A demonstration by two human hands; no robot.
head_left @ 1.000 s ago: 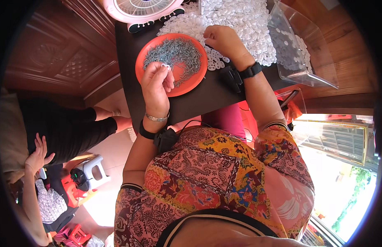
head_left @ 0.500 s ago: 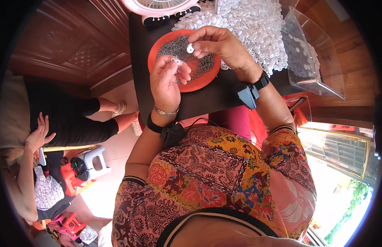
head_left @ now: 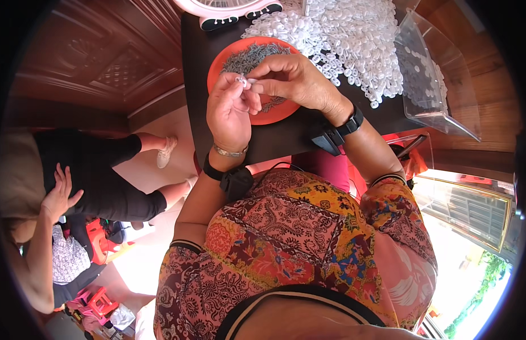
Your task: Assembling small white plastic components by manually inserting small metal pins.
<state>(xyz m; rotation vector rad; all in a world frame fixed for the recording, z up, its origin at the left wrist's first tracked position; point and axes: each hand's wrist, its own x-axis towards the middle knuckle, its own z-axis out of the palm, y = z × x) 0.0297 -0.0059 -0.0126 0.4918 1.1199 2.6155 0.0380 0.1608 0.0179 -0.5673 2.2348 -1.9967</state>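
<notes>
At upper centre of frame, the left hand (head_left: 229, 116) is pinching a small white plastic piece (head_left: 241, 82); the right hand (head_left: 298, 81) is pinching a half-hidden white part (head_left: 252, 81) beside it; steady pressure is likely helping alignment.

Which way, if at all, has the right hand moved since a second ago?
Yes: the right hand moved left and toward the person, from the white pieces to partly over the orange plate.

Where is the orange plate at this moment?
In the head view, the orange plate lies on the dark table, upper centre, partly hidden by the left hand and right hand, left of the white pile.
</notes>
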